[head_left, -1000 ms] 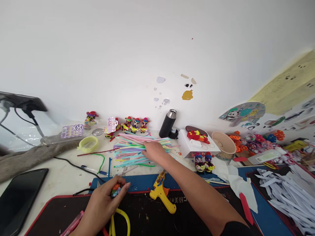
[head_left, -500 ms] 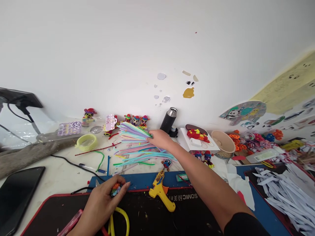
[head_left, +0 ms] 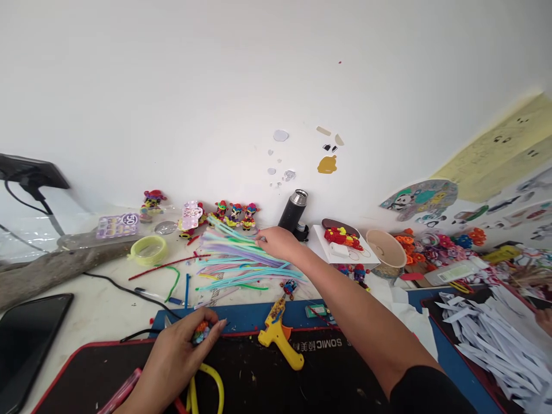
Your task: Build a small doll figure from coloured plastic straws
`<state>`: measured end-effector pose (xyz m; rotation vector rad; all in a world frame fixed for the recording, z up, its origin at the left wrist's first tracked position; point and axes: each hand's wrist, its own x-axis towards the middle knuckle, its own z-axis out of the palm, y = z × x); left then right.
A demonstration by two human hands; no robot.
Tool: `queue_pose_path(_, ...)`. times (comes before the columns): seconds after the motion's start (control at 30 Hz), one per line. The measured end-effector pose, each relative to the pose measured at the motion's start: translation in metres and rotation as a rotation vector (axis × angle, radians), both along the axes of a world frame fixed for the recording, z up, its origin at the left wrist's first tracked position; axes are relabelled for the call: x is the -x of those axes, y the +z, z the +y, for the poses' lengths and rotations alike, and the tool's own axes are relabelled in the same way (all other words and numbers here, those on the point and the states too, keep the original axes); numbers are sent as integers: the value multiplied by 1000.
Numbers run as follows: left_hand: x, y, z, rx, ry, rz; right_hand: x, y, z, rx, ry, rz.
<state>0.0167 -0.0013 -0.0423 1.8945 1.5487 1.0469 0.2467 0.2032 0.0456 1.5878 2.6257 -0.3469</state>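
Currently, right hand (head_left: 278, 242) has fingers clamped on long pastel fuzzy stems (head_left: 230, 247); left hand (head_left: 181, 347), fingers around a small multicoloured fuzzy piece (head_left: 201, 332). Black cylindrical metal flask (head_left: 292, 213) open, contents hidden.

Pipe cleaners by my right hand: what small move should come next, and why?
Perhaps ease one strand sideways out of the pile: your right hand is on the pipe cleaners, which overlap, while your left hand holds a small orange-and-blue piece.

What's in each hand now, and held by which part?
Right hand: some pipe cleaners, toward their right ends. Left hand: small fuzzy piece; which part is hidden.
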Motion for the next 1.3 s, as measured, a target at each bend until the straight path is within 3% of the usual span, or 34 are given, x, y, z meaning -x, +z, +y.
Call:
queue_pose_path(0.43,1,-3,-1,-20,-27,40,-14,-16,-8,21,-58,-146)
queue_pose_path(0.67,0,-3,1,-35,-37,57,-7,-29,-17,13,-44,-177)
queue_pose_path(1.1,-1,0,0,-70,-40,62,-12,-14,-4,-146,-145,-119)
queue_pose_path(1.3,-2,1,0,-59,-46,57,-10,-20,-14,-108,-109,-98)
